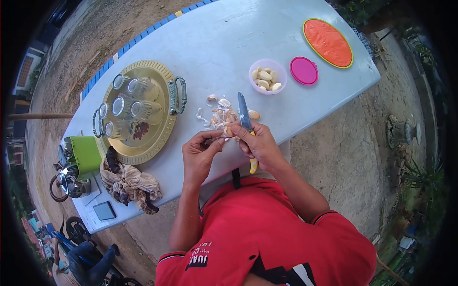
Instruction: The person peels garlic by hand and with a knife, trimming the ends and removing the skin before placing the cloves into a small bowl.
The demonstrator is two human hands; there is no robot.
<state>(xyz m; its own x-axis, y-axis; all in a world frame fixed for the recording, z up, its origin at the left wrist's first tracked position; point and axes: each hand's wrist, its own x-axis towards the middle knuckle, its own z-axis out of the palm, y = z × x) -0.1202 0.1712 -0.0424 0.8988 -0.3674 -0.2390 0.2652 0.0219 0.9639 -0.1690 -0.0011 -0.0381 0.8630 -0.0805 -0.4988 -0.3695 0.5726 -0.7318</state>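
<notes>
My right hand (260,145) is closed around a knife (253,164) with a yellow handle, its dark blade pointing away from me. Closed in a pinch, my left hand (200,155) meets the right thumb at a small garlic clove (230,131), partly covered by fingers. Just beyond the fingertips lies a loose pile of garlic skins (220,114). An unpeeled garlic clove (254,114) rests right of the blade. Farther off, a translucent bowl (285,82) holds several peeled cloves (265,76).
Left on the table (210,52) stands a gold tray (164,78) with several upturned glasses (119,106). Nearby are a crumpled cloth (131,181), a phone (104,210), a green container (86,155) and a kettle (74,181). Pink (304,71) and orange lids (329,43) lie right.
</notes>
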